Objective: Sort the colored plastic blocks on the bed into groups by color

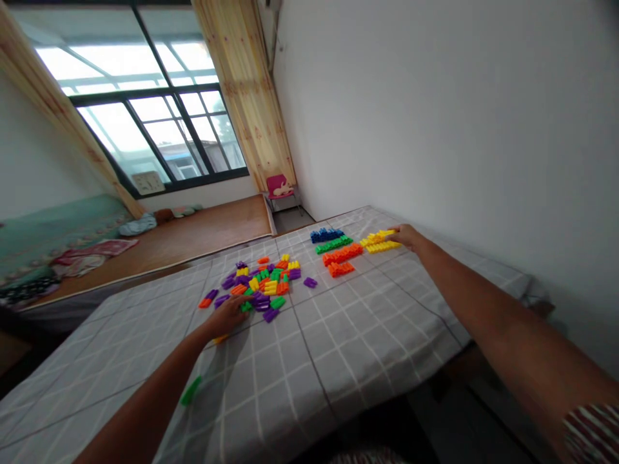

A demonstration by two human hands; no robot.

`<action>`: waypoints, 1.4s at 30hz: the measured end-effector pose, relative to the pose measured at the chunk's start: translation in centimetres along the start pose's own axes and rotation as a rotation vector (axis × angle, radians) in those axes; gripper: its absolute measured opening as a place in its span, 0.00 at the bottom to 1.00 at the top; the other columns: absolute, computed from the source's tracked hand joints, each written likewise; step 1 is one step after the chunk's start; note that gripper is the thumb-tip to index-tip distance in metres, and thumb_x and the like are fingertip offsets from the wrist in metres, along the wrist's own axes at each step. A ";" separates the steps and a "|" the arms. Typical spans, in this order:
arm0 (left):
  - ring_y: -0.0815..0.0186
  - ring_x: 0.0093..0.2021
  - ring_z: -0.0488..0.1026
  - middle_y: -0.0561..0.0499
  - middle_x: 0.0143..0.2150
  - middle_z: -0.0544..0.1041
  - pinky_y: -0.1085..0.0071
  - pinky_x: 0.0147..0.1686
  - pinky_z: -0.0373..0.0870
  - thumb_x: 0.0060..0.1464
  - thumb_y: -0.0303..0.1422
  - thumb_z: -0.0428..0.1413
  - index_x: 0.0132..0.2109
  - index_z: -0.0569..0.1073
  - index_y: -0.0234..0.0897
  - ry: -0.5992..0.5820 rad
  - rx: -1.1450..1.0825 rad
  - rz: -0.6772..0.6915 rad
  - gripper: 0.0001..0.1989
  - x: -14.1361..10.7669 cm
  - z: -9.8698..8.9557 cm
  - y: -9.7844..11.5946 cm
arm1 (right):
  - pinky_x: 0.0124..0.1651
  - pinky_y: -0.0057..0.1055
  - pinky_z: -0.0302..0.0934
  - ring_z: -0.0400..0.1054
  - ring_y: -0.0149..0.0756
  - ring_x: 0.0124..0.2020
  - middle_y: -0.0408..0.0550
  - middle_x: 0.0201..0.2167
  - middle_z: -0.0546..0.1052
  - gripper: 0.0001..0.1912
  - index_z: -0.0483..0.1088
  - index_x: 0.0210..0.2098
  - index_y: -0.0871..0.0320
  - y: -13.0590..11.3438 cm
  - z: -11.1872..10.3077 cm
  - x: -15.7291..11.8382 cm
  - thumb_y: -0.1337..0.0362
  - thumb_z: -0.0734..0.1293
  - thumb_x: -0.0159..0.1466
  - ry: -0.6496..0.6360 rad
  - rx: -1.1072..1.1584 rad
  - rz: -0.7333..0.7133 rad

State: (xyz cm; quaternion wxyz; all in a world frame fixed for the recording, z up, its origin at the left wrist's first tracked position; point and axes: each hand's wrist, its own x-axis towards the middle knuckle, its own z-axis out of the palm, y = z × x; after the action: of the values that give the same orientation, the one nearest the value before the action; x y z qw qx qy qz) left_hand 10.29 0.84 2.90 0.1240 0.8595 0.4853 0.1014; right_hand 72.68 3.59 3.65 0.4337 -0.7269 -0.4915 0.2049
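Observation:
My left hand (229, 317) reaches to the near edge of a mixed pile of plastic blocks (271, 287), its fingertips at a green block (246, 307); whether it grips the block is unclear. On the right, my right hand (405, 236) has its fingers closed at the end of the yellow block rows (380, 241), on a yellow block. Beside these lie orange rows (342, 255), a green row (333, 244) and a blue row (327, 234). A lone purple block (310, 282) sits between pile and rows.
A grey checked cloth (338, 348) covers the table. Near my left forearm are a green block (191, 390) and a partly hidden yellow block (220, 339). The white wall (411, 116) borders the right side. Beyond stand a pink chair (278, 184) and a low wooden platform (227, 222).

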 end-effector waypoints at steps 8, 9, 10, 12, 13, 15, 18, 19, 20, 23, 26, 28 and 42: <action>0.52 0.60 0.68 0.42 0.60 0.71 0.56 0.60 0.63 0.48 0.37 0.52 0.60 0.68 0.38 0.009 0.083 -0.133 0.30 -0.6 0.9 1.0 | 0.49 0.33 0.64 0.72 0.42 0.48 0.51 0.47 0.79 0.21 0.75 0.49 0.59 -1.3 3.2 3.7 0.62 0.70 0.55 -0.094 -0.395 -0.337; 0.52 0.60 0.68 0.42 0.60 0.71 0.56 0.60 0.63 0.48 0.36 0.52 0.61 0.68 0.38 0.013 0.087 -0.142 0.30 -0.7 1.3 1.0 | 0.50 0.34 0.64 0.71 0.42 0.49 0.50 0.48 0.79 0.21 0.75 0.49 0.58 -1.6 3.7 4.0 0.60 0.70 0.56 -0.090 -0.458 -0.377; 0.52 0.60 0.67 0.41 0.60 0.70 0.56 0.60 0.62 0.48 0.36 0.52 0.61 0.68 0.38 0.018 0.089 -0.149 0.31 -0.7 1.5 0.9 | 0.50 0.35 0.63 0.70 0.43 0.50 0.50 0.49 0.78 0.21 0.74 0.49 0.56 -1.8 4.3 4.1 0.58 0.70 0.57 -0.082 -0.516 -0.405; 0.52 0.60 0.67 0.41 0.61 0.70 0.56 0.61 0.61 0.48 0.36 0.52 0.61 0.68 0.37 0.037 0.083 -0.164 0.31 -0.7 2.0 0.9 | 0.50 0.39 0.62 0.68 0.45 0.52 0.50 0.50 0.77 0.20 0.73 0.48 0.54 -2.1 5.2 4.1 0.54 0.70 0.58 -0.057 -0.626 -0.430; 0.52 0.60 0.67 0.41 0.61 0.70 0.56 0.61 0.61 0.48 0.36 0.52 0.61 0.68 0.37 0.051 0.077 -0.173 0.31 -0.7 2.2 0.9 | 0.49 0.41 0.61 0.67 0.47 0.52 0.50 0.50 0.77 0.21 0.73 0.48 0.54 -2.1 5.5 4.0 0.53 0.69 0.58 -0.045 -0.676 -0.433; 0.53 0.61 0.66 0.43 0.61 0.70 0.55 0.61 0.61 0.48 0.36 0.52 0.60 0.68 0.39 0.079 0.061 -0.187 0.30 -0.8 2.6 0.9 | 0.49 0.43 0.59 0.65 0.49 0.52 0.51 0.49 0.77 0.21 0.72 0.47 0.54 -2.1 6.0 3.6 0.51 0.69 0.58 -0.037 -0.754 -0.441; 0.53 0.61 0.66 0.44 0.61 0.71 0.54 0.60 0.61 0.49 0.36 0.52 0.60 0.69 0.41 0.103 0.040 -0.187 0.28 -0.9 2.7 0.9 | 0.49 0.46 0.57 0.64 0.49 0.51 0.53 0.46 0.77 0.21 0.72 0.47 0.55 -1.9 6.3 2.9 0.50 0.68 0.59 -0.037 -0.832 -0.451; 0.53 0.60 0.66 0.44 0.61 0.71 0.54 0.60 0.61 0.50 0.36 0.52 0.60 0.69 0.41 0.106 0.035 -0.184 0.28 -0.9 2.7 1.0 | 0.49 0.46 0.56 0.64 0.49 0.51 0.54 0.45 0.77 0.21 0.72 0.46 0.55 -1.8 6.3 2.7 0.50 0.68 0.59 -0.033 -0.851 -0.451; 0.52 0.60 0.67 0.44 0.60 0.71 0.54 0.60 0.61 0.50 0.36 0.52 0.60 0.69 0.41 0.107 0.030 -0.183 0.28 -0.9 2.6 1.0 | 0.49 0.46 0.56 0.63 0.49 0.51 0.54 0.45 0.77 0.21 0.72 0.46 0.55 -1.8 6.4 2.5 0.49 0.68 0.59 -0.027 -0.867 -0.450; 0.52 0.60 0.67 0.44 0.59 0.72 0.55 0.60 0.62 0.49 0.35 0.53 0.59 0.70 0.41 0.104 0.019 -0.184 0.28 -1.0 2.3 1.3 | 0.49 0.46 0.54 0.62 0.49 0.52 0.55 0.46 0.76 0.20 0.72 0.45 0.55 -1.6 6.5 1.9 0.49 0.67 0.59 -0.018 -0.885 -0.458; 0.53 0.60 0.67 0.43 0.60 0.72 0.56 0.61 0.62 0.49 0.34 0.53 0.60 0.69 0.40 0.091 0.035 -0.169 0.28 -1.1 2.0 1.8 | 0.49 0.46 0.54 0.61 0.50 0.52 0.55 0.48 0.76 0.22 0.72 0.46 0.54 -1.4 6.3 1.4 0.48 0.66 0.59 -0.025 -0.891 -0.452; 0.54 0.61 0.66 0.43 0.60 0.71 0.55 0.61 0.61 0.49 0.32 0.53 0.60 0.70 0.39 0.088 0.050 -0.158 0.28 -1.4 1.9 2.3 | 0.49 0.47 0.54 0.60 0.51 0.53 0.56 0.49 0.75 0.23 0.72 0.48 0.54 -1.6 6.1 1.1 0.47 0.66 0.60 -0.021 -0.895 -0.436; 0.57 0.55 0.70 0.44 0.52 0.77 0.60 0.58 0.64 0.53 0.26 0.53 0.50 0.77 0.37 0.242 0.050 -0.196 0.18 -1.0 2.5 3.9 | 0.50 0.39 0.60 0.66 0.46 0.50 0.53 0.49 0.77 0.15 0.74 0.48 0.55 -14.1 13.6 -10.3 0.63 0.62 0.64 -0.223 -0.639 -0.859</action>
State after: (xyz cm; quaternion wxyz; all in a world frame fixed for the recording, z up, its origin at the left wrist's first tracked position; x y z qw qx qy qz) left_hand 13.67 -2.20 1.65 0.0525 0.7923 0.5806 0.1798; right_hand 50.75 2.20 6.73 0.1810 -0.5304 -0.8249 -0.0742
